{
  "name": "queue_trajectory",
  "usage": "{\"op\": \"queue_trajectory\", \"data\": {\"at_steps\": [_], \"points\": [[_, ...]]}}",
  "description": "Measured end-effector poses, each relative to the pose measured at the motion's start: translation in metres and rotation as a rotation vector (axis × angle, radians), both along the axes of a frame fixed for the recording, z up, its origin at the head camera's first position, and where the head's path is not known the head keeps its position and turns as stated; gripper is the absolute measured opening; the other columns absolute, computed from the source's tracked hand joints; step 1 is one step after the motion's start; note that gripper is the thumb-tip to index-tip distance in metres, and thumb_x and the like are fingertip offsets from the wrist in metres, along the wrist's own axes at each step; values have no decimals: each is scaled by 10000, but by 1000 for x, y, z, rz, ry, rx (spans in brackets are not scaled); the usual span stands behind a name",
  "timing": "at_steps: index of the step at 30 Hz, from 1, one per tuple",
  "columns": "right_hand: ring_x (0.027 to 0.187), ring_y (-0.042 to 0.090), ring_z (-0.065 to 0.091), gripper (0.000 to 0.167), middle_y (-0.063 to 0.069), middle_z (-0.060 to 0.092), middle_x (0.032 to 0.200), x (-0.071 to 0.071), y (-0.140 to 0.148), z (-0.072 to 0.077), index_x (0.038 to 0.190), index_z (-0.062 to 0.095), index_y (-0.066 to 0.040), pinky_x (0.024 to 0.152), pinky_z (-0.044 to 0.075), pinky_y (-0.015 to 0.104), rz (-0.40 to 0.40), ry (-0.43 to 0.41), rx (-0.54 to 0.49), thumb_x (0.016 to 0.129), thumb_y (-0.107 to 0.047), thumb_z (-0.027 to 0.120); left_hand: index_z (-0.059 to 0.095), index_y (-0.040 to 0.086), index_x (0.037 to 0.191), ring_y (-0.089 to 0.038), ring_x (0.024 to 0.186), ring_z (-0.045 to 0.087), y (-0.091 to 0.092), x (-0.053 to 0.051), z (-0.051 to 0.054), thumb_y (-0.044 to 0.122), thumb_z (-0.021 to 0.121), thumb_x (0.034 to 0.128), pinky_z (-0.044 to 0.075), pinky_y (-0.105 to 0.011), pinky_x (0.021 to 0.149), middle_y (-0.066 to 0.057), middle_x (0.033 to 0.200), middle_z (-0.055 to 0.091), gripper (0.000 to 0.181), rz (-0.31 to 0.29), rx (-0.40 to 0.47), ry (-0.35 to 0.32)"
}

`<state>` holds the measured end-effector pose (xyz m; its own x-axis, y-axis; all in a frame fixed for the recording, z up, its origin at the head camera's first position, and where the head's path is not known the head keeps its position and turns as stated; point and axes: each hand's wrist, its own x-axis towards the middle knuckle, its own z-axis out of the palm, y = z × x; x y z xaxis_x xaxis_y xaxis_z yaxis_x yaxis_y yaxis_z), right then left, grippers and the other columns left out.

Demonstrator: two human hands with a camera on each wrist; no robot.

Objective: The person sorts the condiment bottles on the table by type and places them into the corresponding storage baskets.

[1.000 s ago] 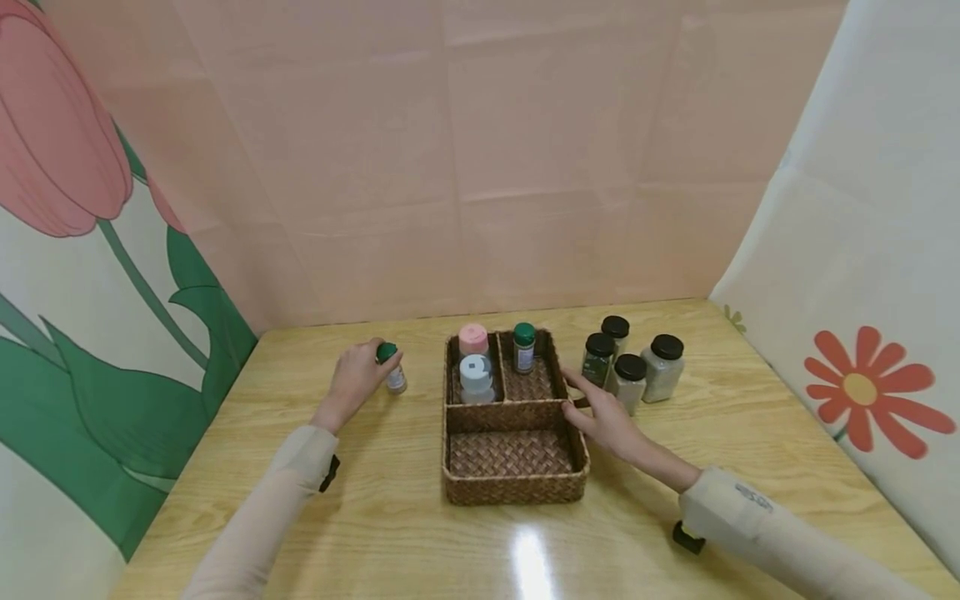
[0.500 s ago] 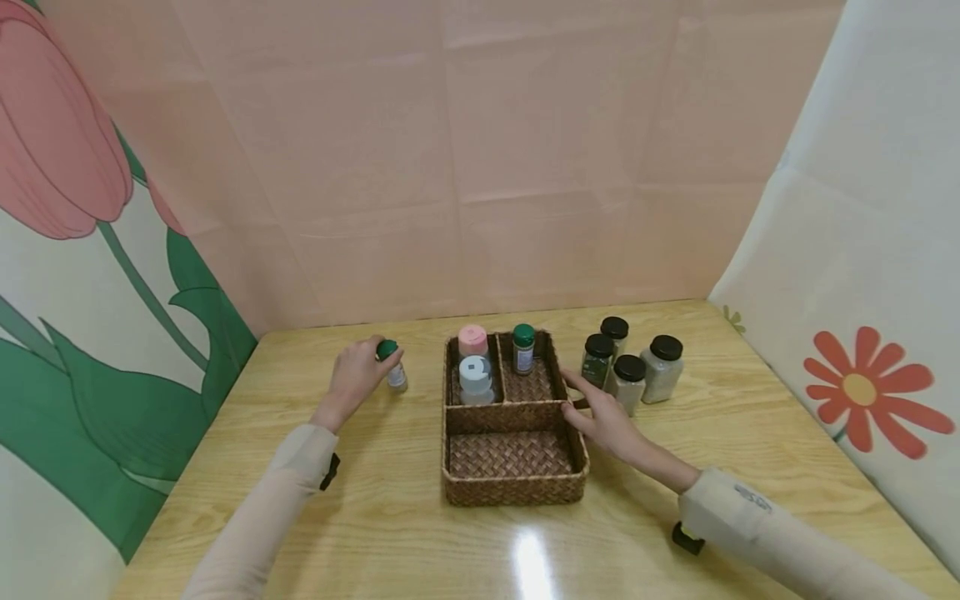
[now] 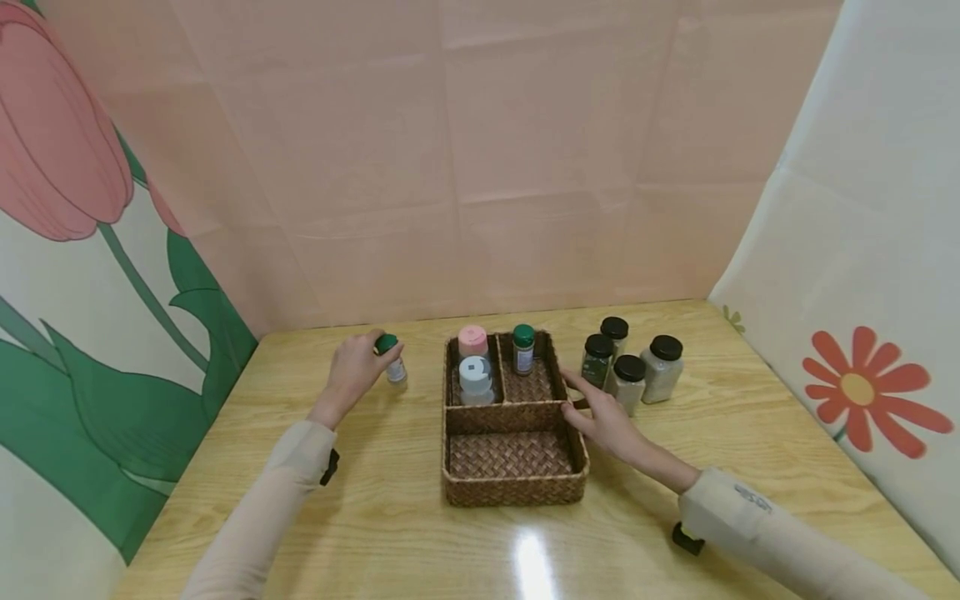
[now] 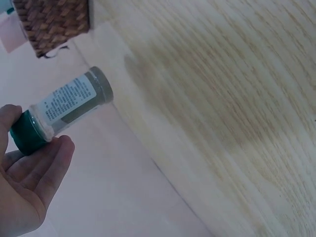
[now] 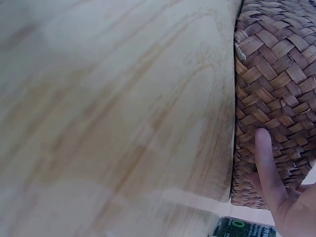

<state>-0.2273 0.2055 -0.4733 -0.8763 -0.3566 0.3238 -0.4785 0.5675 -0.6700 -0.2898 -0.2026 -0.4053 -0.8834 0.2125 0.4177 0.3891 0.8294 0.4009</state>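
My left hand [image 3: 354, 367] pinches the green cap of a small spice jar [image 3: 395, 372], left of the woven basket [image 3: 514, 490]. In the left wrist view, the thumb and fingers hold the spice jar [image 4: 74, 101] by its cap; its label and greyish contents show. Whether its base touches the table, I cannot tell. My right hand [image 3: 603, 419] rests against the basket's right side with extended fingers, and the right wrist view has a fingertip on the woven wall [image 5: 276, 98]. Inside the basket stand a pink-capped bottle [image 3: 473, 340], a white-capped bottle [image 3: 476, 377] and a green-capped jar [image 3: 523, 350].
Several black-capped jars [image 3: 662, 371] stand close together right of the basket, near my right hand. The basket has two small rear compartments and a wide front one [image 3: 510, 455]. A pink backdrop [image 3: 480, 167] rises behind the wooden table [image 3: 375, 517].
My left hand and the jar in it have shifted very slightly away from me, toward the backdrop. The right hand and the basket stay where they were.
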Motion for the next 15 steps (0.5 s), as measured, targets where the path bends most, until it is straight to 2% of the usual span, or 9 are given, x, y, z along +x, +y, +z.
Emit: {"op": "queue_trajectory", "data": {"at_steps": [7,15], "points": [[992,398,664,558,301,458,1420,1,0,1,1500,356,20,585,529,263,1,-4,1,999,-97,572,683,-60,1065,-91,432,484,1,1,3,286,674,963,387,-249,402,-96,710,661,361,6,7,-14],[997,405,659,563,303,450,1426,2,-1,2,1502,349,23,578,526,263,0,-11,-3,999,-95,573,687,-47,1042,-102,461,502,4,1,8,293,671,964,403,-266,422,-88,726,656,349,13,21,-10]]}}
